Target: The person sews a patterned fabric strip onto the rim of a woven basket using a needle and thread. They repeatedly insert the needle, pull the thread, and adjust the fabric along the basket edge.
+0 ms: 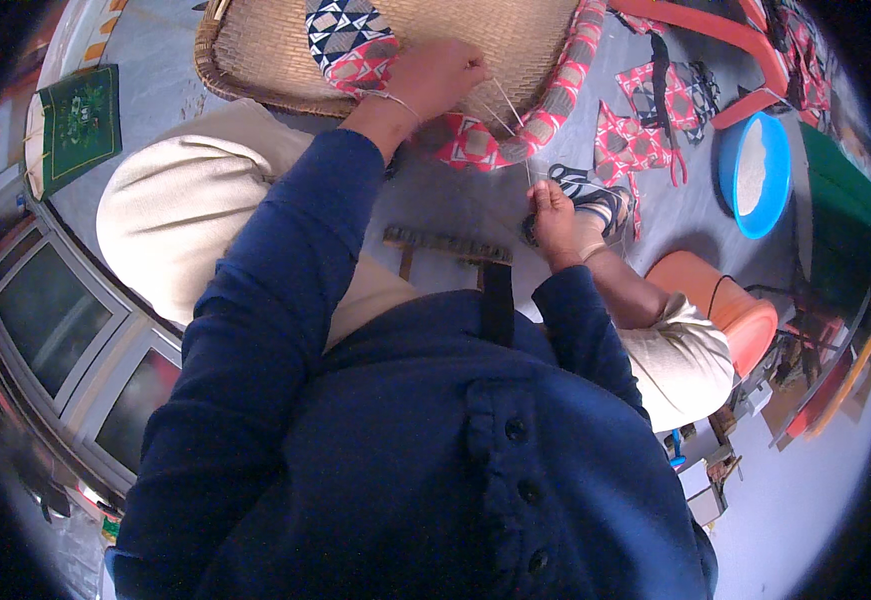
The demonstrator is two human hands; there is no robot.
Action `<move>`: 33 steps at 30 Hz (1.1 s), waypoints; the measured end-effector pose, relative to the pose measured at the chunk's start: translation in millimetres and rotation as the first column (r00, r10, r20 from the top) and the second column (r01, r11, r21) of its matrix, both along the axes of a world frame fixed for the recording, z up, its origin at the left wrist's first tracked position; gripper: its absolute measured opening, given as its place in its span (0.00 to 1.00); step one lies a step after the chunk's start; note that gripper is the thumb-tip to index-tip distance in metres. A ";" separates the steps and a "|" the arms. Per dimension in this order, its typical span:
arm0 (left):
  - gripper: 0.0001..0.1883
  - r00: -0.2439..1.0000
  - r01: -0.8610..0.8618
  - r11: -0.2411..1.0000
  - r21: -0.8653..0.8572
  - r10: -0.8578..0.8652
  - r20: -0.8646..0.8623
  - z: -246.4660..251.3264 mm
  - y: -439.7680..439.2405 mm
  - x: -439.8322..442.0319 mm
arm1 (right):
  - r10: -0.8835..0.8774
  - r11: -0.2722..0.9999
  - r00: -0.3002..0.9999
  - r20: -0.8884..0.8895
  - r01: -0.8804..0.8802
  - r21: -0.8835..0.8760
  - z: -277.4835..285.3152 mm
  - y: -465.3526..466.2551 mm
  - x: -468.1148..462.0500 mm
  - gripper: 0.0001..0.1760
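Note:
Before me a woven bamboo tray (510,37) stands tilted, its rim partly wrapped in red, grey and white patterned cloth (473,142). My left hand (435,79) is over the tray's near side, fingers pinched on a pale thread (506,101). The thread stretches down to the cloth-covered rim. Lower and to the right, my right hand (555,217) has thumb and fingers closed on thread just under the rim, near my sandaled foot (611,206). No needle can be made out. A blue-and-white cloth piece (349,34) lies over the tray beside my left hand.
Patterned cloth scraps (634,142) and a red-handled tool (678,161) lie on the floor at right. Past them are a blue basin (779,180) with pale contents and an orange bucket (713,300). A green bag (82,127) is at left. A red plastic frame (705,22) stands at upper right.

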State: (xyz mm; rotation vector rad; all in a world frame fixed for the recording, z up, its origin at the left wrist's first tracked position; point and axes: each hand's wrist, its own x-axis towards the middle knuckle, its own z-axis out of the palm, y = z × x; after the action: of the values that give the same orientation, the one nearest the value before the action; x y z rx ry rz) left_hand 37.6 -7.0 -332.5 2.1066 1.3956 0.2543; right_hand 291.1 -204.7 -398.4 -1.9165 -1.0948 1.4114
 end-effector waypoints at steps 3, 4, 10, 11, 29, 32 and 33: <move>0.17 0.999 0.010 1.000 0.029 -0.011 0.044 0.2 9.3 8.2 | 0.634 0.755 0.521 0.572 -0.576 -0.313 -20.0 -30.8 16.4 0.16; 0.16 0.997 0.062 0.997 0.043 -0.065 0.048 -0.6 12.2 12.9 | 0.781 0.586 0.314 0.540 -0.667 -0.459 -24.6 -43.6 20.8 0.14; 0.14 0.967 0.067 0.972 -0.227 -0.008 0.255 -10.1 2.3 41.8 | 0.933 0.358 0.279 0.227 -0.660 -0.660 -45.3 -114.7 42.8 0.15; 0.14 0.958 0.079 0.960 -0.268 0.001 0.285 -12.2 -0.4 43.3 | 0.946 0.322 0.256 0.197 -0.689 -0.650 -47.5 -117.6 47.4 0.16; 0.15 0.924 0.057 0.969 -0.239 0.039 0.381 -22.5 -31.2 15.3 | -0.527 0.817 0.758 -0.385 0.576 0.016 66.7 85.6 -31.6 0.16; 0.15 0.979 0.105 0.966 -0.235 -0.059 0.196 -15.5 -28.0 11.7 | -0.489 0.857 0.726 -0.483 0.503 -0.111 60.2 77.9 -47.3 0.16; 0.15 0.988 0.120 0.968 -0.222 -0.095 0.122 -15.1 -26.8 11.4 | -0.482 0.871 0.753 -0.448 0.468 -0.150 58.5 72.0 -48.5 0.16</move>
State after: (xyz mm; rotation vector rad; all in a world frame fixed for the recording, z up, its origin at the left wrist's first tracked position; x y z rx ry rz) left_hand 49.0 -33.8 -347.6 1.9398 1.1822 0.1556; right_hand 242.6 -132.7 -339.9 -1.5771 -0.3162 1.4738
